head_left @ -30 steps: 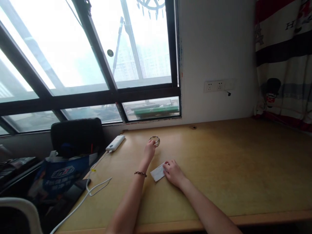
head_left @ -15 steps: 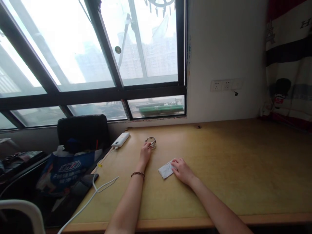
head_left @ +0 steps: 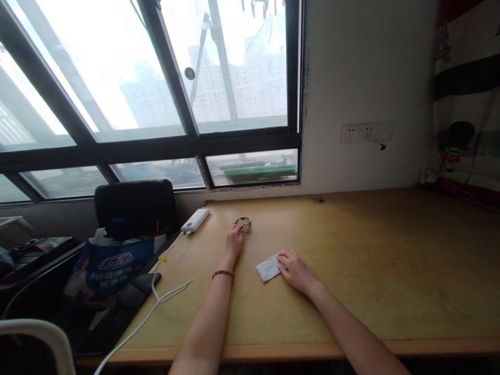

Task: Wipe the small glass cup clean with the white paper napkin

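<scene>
The left hand (head_left: 234, 242) holds a round band (head_left: 247, 228); the right hand (head_left: 295, 271) touches 1 white cloth (head_left: 269, 267) (lying flat).

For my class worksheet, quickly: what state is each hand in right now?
Left hand: closed, holding the hoop.
Right hand: touching the cloth; whether it grips cannot be told.

A hand could have passed over the wooden desk (head_left: 375, 265) right of the right hand (head_left: 295, 272), while the white tissue (head_left: 267, 268) narrowed the gap beside the left hand (head_left: 234, 242) and the white charging cable (head_left: 159, 300) obstructed the left side.
</scene>
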`<control>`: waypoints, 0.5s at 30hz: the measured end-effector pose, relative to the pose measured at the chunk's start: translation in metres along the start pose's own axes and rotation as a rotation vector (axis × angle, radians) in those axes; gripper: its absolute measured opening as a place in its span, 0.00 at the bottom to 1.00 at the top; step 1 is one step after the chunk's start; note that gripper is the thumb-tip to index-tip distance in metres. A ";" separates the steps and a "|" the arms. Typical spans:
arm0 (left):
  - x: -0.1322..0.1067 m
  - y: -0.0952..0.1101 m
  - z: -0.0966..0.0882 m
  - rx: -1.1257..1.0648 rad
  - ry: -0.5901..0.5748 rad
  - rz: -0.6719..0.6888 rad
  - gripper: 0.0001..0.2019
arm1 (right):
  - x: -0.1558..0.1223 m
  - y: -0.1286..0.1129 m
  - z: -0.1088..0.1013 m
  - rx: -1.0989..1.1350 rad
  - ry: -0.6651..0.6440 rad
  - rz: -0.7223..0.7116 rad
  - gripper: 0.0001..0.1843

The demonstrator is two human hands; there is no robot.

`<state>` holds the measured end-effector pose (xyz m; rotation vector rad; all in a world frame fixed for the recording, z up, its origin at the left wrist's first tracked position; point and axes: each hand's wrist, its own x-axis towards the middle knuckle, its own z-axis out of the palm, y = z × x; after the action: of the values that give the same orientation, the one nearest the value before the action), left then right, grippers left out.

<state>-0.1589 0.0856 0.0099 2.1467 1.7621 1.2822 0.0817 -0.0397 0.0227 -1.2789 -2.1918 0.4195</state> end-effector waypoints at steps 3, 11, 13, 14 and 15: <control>0.001 -0.004 0.002 0.002 -0.009 0.001 0.11 | 0.000 0.001 0.000 -0.001 0.002 -0.006 0.11; 0.001 -0.008 0.005 0.103 0.024 0.015 0.13 | 0.001 0.003 0.000 0.010 0.002 -0.016 0.11; 0.000 0.003 0.000 0.205 0.070 0.002 0.15 | 0.001 0.002 -0.001 -0.001 -0.004 -0.008 0.11; -0.001 0.013 -0.001 0.264 0.094 0.010 0.16 | 0.002 0.002 -0.002 -0.009 -0.010 0.004 0.11; -0.004 0.024 -0.002 0.317 0.105 0.040 0.16 | 0.002 0.001 -0.003 -0.017 -0.011 0.025 0.11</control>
<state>-0.1415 0.0737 0.0223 2.3222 2.1005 1.2143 0.0833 -0.0378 0.0247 -1.3172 -2.1951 0.4201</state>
